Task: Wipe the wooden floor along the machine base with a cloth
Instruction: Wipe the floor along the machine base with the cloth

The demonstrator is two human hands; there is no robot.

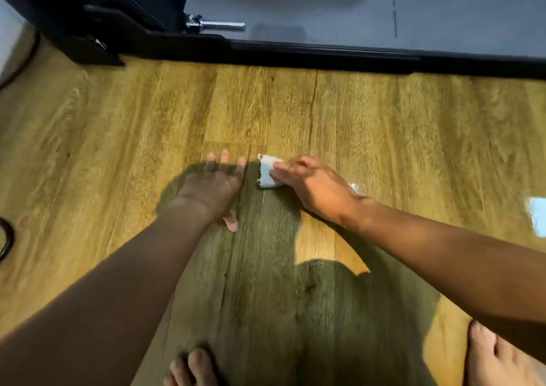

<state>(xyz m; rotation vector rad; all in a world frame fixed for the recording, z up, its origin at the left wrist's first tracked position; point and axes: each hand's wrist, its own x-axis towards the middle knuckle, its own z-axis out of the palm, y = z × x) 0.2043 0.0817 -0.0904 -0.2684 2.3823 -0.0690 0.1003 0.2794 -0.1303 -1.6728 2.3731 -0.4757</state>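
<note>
Cloth (268, 171) in right hand (313, 186) lies lengthwise toward machine base (325, 56).

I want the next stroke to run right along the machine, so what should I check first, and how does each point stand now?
1. Cloth held by right hand, on the floor: ok.
2. Left hand flat on wooden floor, bracing: ok.
3. Cloth against machine base: not ok, bare boards lie between.
4. Cable at far left, apart from cloth: ok.
5. Cloth dampness: cannot tell.
</note>
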